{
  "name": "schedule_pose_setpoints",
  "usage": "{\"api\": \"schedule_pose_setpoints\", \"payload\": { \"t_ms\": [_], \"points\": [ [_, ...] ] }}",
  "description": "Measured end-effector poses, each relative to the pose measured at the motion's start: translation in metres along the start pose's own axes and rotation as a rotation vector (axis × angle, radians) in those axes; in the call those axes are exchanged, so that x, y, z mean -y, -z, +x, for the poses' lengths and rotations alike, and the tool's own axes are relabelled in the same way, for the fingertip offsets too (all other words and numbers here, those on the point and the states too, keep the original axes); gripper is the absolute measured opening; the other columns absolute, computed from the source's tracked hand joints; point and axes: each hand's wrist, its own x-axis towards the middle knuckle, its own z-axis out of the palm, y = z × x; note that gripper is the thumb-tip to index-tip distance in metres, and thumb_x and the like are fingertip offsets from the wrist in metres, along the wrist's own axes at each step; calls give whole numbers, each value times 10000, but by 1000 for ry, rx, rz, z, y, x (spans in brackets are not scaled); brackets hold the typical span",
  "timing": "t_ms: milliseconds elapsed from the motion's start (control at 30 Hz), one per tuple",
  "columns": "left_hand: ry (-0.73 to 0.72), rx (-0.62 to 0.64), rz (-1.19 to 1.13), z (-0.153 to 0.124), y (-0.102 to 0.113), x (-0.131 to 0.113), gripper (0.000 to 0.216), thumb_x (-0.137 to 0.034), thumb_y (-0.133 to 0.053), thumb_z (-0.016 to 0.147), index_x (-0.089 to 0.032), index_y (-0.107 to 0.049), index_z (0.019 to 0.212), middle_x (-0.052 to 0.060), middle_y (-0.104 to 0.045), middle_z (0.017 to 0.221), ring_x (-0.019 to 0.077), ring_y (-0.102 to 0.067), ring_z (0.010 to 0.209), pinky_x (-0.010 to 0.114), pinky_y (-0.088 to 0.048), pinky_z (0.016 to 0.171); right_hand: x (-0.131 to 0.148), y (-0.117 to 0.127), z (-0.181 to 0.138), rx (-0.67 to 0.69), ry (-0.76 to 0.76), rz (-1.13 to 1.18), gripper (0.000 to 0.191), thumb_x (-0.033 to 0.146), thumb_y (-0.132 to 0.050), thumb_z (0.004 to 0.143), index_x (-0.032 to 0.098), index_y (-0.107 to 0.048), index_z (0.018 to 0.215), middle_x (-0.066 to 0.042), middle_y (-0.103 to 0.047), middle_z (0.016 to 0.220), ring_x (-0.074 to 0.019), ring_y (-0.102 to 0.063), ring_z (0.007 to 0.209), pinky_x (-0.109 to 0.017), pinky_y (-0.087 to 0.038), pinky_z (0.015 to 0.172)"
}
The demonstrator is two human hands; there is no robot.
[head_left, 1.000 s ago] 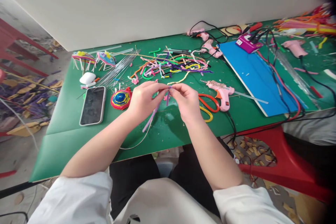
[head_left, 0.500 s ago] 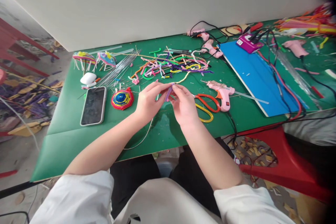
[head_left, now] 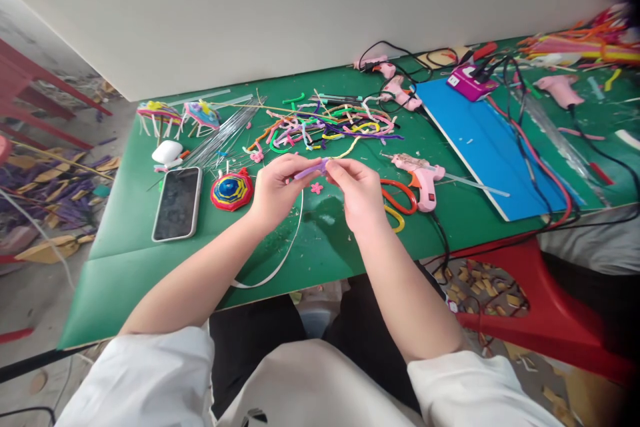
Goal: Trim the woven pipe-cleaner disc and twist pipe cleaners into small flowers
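Observation:
Between my two hands is a purple pipe cleaner [head_left: 311, 171], held above the green table. My left hand [head_left: 278, 188] is closed on its left part, thumb and fingers pinching it. My right hand [head_left: 356, 188] pinches its right end, where it looks folded or twisted. On the table below lies a small pink flower [head_left: 317, 188]. A white ribbon [head_left: 280, 260] curves down from near my left hand to the table's front edge. Orange-and-yellow-handled scissors [head_left: 400, 195] lie just right of my right hand, their blades hidden behind it.
Behind my hands spreads a pile of coloured pipe cleaners [head_left: 325, 125]. A phone [head_left: 177, 204] and a round red, yellow and blue piece [head_left: 231, 189] lie left. Rightward are a pink glue gun [head_left: 423, 180], a blue board [head_left: 480, 147] and a purple power socket [head_left: 470, 83] with cables.
The purple pipe cleaner has turned from steep to nearly level, pointing left. My hands have moved slightly apart, and the pink flower beneath them now shows.

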Motion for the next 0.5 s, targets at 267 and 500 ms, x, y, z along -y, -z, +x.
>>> {"api": "schedule_pose_setpoints", "payload": {
  "t_ms": [267, 500],
  "points": [
    [-56, 70, 72, 6, 7, -5, 98, -273, -626, 794, -209, -699, 784, 12, -690, 772, 126, -611, 740, 263, -481, 663, 4, 7, 0, 153, 69, -185, 151, 371, -690, 695, 225, -657, 713, 32, -631, 670, -105, -561, 618, -261, -466, 600],
    [-197, 81, 385, 7, 12, -13, 126, -274, -571, 834, -203, -653, 772, 21, -671, 801, 159, -597, 810, 331, -454, 771, 7, 8, 0, 120, 93, -243, 126, 354, -688, 700, 231, -667, 684, 29, -646, 645, -117, -576, 597, -283, -473, 613]
  ]
}}
